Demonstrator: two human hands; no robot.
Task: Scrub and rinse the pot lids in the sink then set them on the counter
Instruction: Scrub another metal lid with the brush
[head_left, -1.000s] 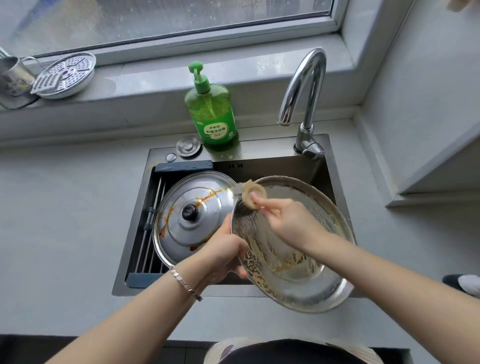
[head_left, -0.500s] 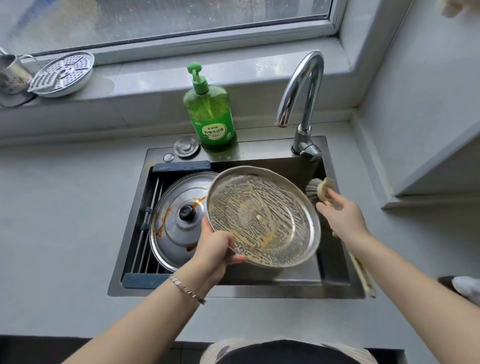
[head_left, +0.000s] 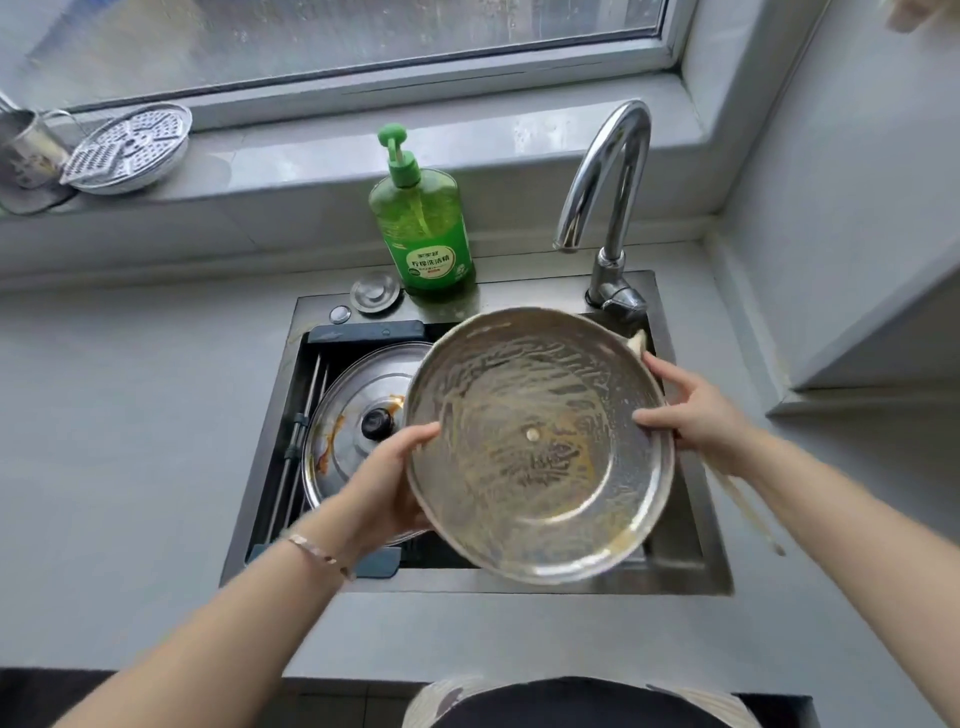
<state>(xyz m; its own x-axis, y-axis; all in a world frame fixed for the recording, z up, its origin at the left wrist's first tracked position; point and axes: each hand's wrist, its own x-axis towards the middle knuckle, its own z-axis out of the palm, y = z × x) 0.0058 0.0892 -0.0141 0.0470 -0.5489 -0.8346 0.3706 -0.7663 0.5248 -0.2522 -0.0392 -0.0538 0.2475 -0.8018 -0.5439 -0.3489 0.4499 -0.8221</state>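
Green soap bottle (head_left: 423, 228) beside round metal plug (head_left: 375, 292); perforated steamer plate (head_left: 130, 148), metal cup (head_left: 31, 150) on windowsill (head_left: 519, 140).

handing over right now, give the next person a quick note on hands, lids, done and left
The left hand grips the soapy lid at its left rim; right hand grips the right rim and the brush.
Lid held over the sink, underside lathered, not rinsed.
The second lid lies in the sink, knob up, stained brown.
Left: rinse, set on the counter, then do the second.
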